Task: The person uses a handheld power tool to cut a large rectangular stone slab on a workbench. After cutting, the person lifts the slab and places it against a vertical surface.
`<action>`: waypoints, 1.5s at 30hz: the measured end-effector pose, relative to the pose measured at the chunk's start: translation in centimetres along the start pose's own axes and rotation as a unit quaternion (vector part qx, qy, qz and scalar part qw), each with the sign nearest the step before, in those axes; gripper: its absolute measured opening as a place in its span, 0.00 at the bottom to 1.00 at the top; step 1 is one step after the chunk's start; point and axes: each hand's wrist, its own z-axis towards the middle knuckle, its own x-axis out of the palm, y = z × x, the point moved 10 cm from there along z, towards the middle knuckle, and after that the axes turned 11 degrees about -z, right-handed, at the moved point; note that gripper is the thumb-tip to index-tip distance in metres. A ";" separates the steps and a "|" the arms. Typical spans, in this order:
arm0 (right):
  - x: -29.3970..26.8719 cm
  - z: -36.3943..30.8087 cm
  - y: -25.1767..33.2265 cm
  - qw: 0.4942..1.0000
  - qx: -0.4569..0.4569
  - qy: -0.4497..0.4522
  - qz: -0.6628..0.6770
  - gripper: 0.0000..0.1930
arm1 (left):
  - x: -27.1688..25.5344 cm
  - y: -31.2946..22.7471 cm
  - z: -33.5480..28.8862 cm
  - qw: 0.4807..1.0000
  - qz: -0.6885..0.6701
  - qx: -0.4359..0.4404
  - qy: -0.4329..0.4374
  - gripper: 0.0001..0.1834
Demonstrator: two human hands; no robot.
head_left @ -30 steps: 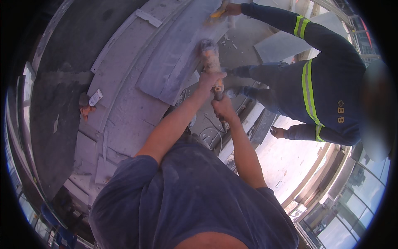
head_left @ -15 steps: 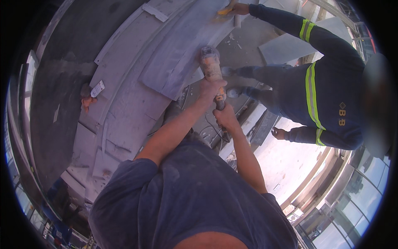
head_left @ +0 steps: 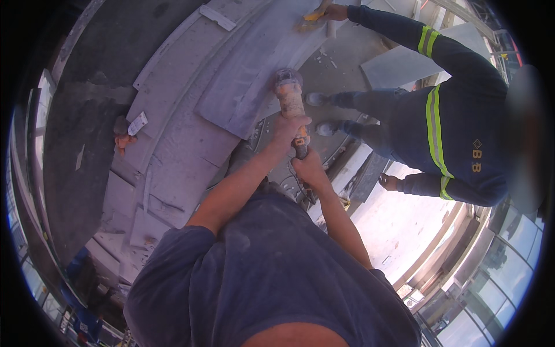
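Observation:
A dusty orange angle grinder [head_left: 290, 98] with a cable is held in both my hands, its head pointing away from me. My left hand [head_left: 287, 128] is wrapped round its body, and my right hand [head_left: 310, 168] grips the dark rear handle. The grinder's head lies at the right edge of a grey stone-like slab [head_left: 231, 98]; whether it touches the slab I cannot tell. Across the slab, a co-worker's hand [head_left: 335, 11] holds a brush [head_left: 313, 16] with yellow on it against the far surface.
The co-worker [head_left: 399, 115], in dark clothes with reflective bands, stands to the right. Layered boards [head_left: 179, 144] lie under and left of the slab. A white tag [head_left: 137, 123] rests on their left edge. Bits of debris [head_left: 324, 55] and a pale sheet [head_left: 399, 61] lie beyond the co-worker's feet.
The grinder and both my hands have shifted slightly left, and its head has come a little nearer to me. The co-worker's brush has moved slightly left.

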 end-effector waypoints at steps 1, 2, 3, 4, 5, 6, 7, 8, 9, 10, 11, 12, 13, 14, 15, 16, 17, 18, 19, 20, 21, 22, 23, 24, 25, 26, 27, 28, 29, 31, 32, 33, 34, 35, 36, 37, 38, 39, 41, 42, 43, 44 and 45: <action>0.3 0.0 0.0 1.000 0.010 0.008 0.012 0.25 | -0.2 -0.1 0.2 1.000 0.006 0.001 -0.001 0.25; 0.4 0.0 0.0 0.999 0.020 0.015 0.023 0.25 | -0.3 -0.1 0.5 1.000 0.012 0.002 -0.001 0.25; 0.3 0.6 -0.6 1.000 -0.002 -0.001 0.012 0.25 | 0.1 -0.2 0.3 1.000 0.011 0.000 -0.005 0.25; 0.4 1.5 -1.7 1.000 -0.023 -0.017 0.001 0.25 | 0.6 -0.3 0.2 1.000 0.010 -0.003 -0.008 0.25; 0.3 1.5 -1.3 0.999 -0.027 -0.018 0.002 0.25 | 0.3 -0.3 0.2 1.000 0.011 -0.003 -0.017 0.26; 0.3 1.4 -0.9 0.999 -0.030 -0.019 0.001 0.25 | 0.3 -0.3 0.3 1.000 0.006 -0.004 -0.010 0.26; 0.3 1.2 -0.9 1.000 -0.015 -0.011 0.012 0.25 | 0.3 -0.4 0.4 1.000 0.002 -0.005 -0.003 0.27; 0.2 0.8 -0.2 1.000 0.000 -0.004 0.023 0.25 | 0.4 -0.5 0.6 1.000 -0.002 -0.006 0.005 0.27; 0.2 0.8 0.0 1.000 0.008 0.001 0.028 0.25 | 0.3 -0.6 0.8 1.000 0.005 -0.003 0.000 0.27; 0.2 0.8 0.1 0.999 0.015 0.006 0.033 0.25 | 0.2 -0.6 0.9 1.000 0.012 0.001 -0.004 0.27; 0.2 0.8 0.1 0.999 0.023 0.009 0.038 0.25 | 0.2 -0.6 0.9 1.000 0.020 0.003 -0.008 0.28; 0.1 1.1 0.0 0.999 0.012 0.004 0.030 0.26 | 0.3 -0.7 1.0 1.000 0.026 0.008 -0.010 0.28; -0.1 1.5 -0.4 1.000 0.001 -0.001 0.021 0.26 | 0.5 -0.7 1.1 0.999 0.033 0.013 -0.012 0.27; -0.2 2.0 -0.9 1.000 -0.009 -0.007 0.013 0.26 | 0.6 -0.6 1.2 0.999 0.039 0.018 -0.012 0.27; -0.1 2.5 -1.6 1.000 -0.009 -0.002 0.012 0.27 | 0.5 -0.3 1.6 0.999 0.040 0.015 -0.014 0.28; 0.0 3.0 -2.2 1.000 -0.009 0.003 0.011 0.27 | 0.4 0.1 1.9 0.999 0.041 0.012 -0.016 0.28; 0.0 3.1 -1.9 1.000 -0.010 0.009 0.011 0.28 | 0.4 0.1 2.0 0.999 0.043 0.010 -0.018 0.28; 0.0 3.1 -1.8 1.000 -0.003 0.013 0.016 0.28 | 0.4 0.0 2.1 0.999 0.043 0.019 -0.021 0.29; 0.0 3.0 -1.7 1.000 0.004 0.017 0.022 0.27 | 0.3 -0.1 2.2 0.998 0.043 0.027 -0.023 0.30; -0.1 2.8 -1.6 0.999 0.013 0.020 0.029 0.27 | 0.4 -0.3 2.0 0.998 0.044 0.035 -0.024 0.31; -0.1 2.8 -1.6 0.999 0.016 0.024 0.029 0.27 | 0.6 -0.4 1.9 0.999 0.038 0.033 -0.020 0.31; -0.1 2.9 -1.6 0.999 0.019 0.028 0.030 0.26 | 0.8 -0.5 1.9 0.999 0.032 0.031 -0.016 0.31; -0.2 3.1 -1.6 0.999 0.021 0.032 0.029 0.26 | 0.9 -0.4 2.0 0.999 0.024 0.031 -0.011 0.31; -0.3 3.2 -1.5 0.999 0.013 0.028 0.031 0.26 | 0.9 -0.5 2.2 0.999 0.028 0.039 -0.013 0.31; -0.5 3.2 -1.5 0.999 0.004 0.025 0.033 0.25 | 1.0 -0.6 2.3 0.998 0.032 0.047 -0.014 0.31; -0.6 3.4 -1.5 0.999 -0.004 0.021 0.036 0.25 | 1.2 -0.7 2.3 0.998 0.036 0.056 -0.016 0.31; -0.6 3.7 -1.9 0.999 0.004 0.025 0.031 0.24 | 1.3 -0.6 2.3 0.998 0.039 0.051 -0.019 0.31; -0.6 4.0 -2.2 0.999 0.011 0.029 0.026 0.24 | 1.3 -0.6 2.3 0.998 0.042 0.047 -0.023 0.31; -0.7 4.2 -2.4 0.999 0.018 0.033 0.021 0.24 | 1.3 -0.5 2.3 0.998 0.045 0.043 -0.027 0.31; -0.8 4.5 -2.7 0.999 0.018 0.034 0.019 0.24 | 1.5 -0.5 2.5 0.997 0.049 0.047 -0.029 0.31; -0.9 4.5 -2.7 0.999 0.019 0.035 0.017 0.24 | 1.5 -0.5 2.5 0.997 0.051 0.048 -0.030 0.31; -1.0 4.6 -2.6 0.999 0.017 0.033 0.020 0.23 | 1.4 -0.3 2.7 0.997 0.052 0.042 -0.034 0.31; -1.1 4.6 -2.6 0.999 0.015 0.030 0.023 0.23 | 1.4 -0.2 2.8 0.997 0.053 0.035 -0.038 0.31; -1.2 4.5 -2.1 0.999 0.012 0.028 0.026 0.23 | 1.2 -0.1 3.0 0.997 0.054 0.029 -0.042 0.31; -1.2 4.3 -1.9 0.999 0.016 0.031 0.031 0.23 | 1.2 -0.1 3.2 0.997 0.053 0.028 -0.039 0.31; -1.3 4.1 -1.6 0.999 0.020 0.033 0.035 0.23 | 1.2 0.0 3.3 0.998 0.053 0.027 -0.037 0.31; -1.4 3.9 -1.5 0.998 0.025 0.034 0.040 0.23 | 1.4 0.0 3.3 0.998 0.052 0.025 -0.033 0.31; -1.4 4.0 -1.6 0.998 0.024 0.033 0.039 0.22 | 1.5 0.0 3.3 0.998 0.051 0.029 -0.034 0.31; -1.4 4.3 -1.6 0.999 0.020 0.033 0.038 0.22 | 1.5 0.0 3.3 0.997 0.047 0.038 -0.037 0.31; -1.4 4.3 -1.6 0.999 0.019 0.034 0.037 0.21 | 1.4 0.0 3.4 0.997 0.046 0.041 -0.039 0.30; -1.5 4.4 -1.6 0.999 0.018 0.034 0.036 0.21 | 1.4 0.0 3.6 0.997 0.045 0.044 -0.040 0.30; -1.5 4.4 -1.6 0.999 0.018 0.034 0.036 0.21 | 1.3 0.1 3.8 0.997 0.044 0.047 -0.042 0.29; -1.6 4.6 -1.7 0.999 0.013 0.030 0.032 0.21 | 1.4 0.2 4.0 0.997 0.041 0.046 -0.036 0.28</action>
